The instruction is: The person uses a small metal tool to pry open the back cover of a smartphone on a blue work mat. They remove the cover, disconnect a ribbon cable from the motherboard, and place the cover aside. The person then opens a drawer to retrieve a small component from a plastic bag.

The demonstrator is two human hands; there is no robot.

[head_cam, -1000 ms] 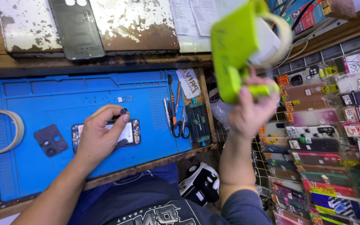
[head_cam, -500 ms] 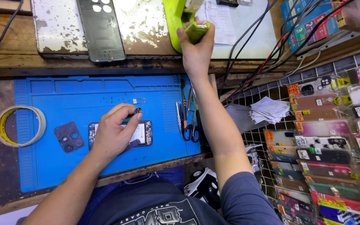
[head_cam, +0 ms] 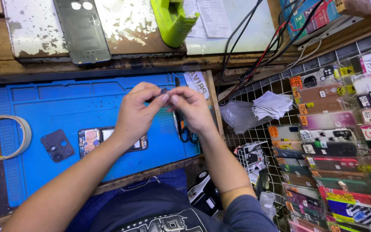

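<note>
Both hands are up over the blue mat (head_cam: 44, 107), fingertips pinched together on one tiny dark part (head_cam: 163, 91). The left hand (head_cam: 136, 114) and right hand (head_cam: 192, 109) meet right at that bit, thumb and forefinger of each closed on it, so it sits above the mat's upper right area, off the surface. Too small to say exactly what it is.

Going by looks, it weighs next to nothing and is probably easy to bend or lose, so a fingertip grip at the edges seems the only sane way to hold it. Drop it and it'd vanish on that mat.

Count-wise on the mat: one opened phone (head_cam: 93, 139) under the left wrist, one dark camera cover piece (head_cam: 56, 145) left of it, one pair of scissors (head_cam: 185, 129) at the right edge. One roll of tape (head_cam: 3, 137) sits just off the mat's left side, one green tape dispenser (head_cam: 172, 19) well above it.
</note>
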